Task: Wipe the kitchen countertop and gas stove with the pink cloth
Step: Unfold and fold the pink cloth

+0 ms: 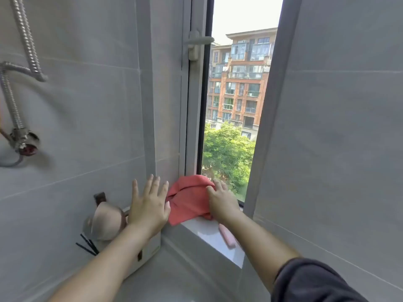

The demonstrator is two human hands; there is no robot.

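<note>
The pink cloth [188, 198] lies bunched on the white window sill [209, 233], close to the open window. My right hand [221, 200] sits on the cloth's right side with its fingers curled into the fabric. My left hand [149, 202] is spread flat with straight fingers just left of the cloth, and its thumb touches the cloth's edge. The grey countertop [174, 277] shows below the sill. No gas stove is in view.
A small pink bar-shaped object [227, 236] lies on the sill near my right forearm. A white utensil holder [148, 250] with a beige ladle and black chopsticks stands under my left arm. Metal hoses [24, 40] and a valve hang on the left tiled wall.
</note>
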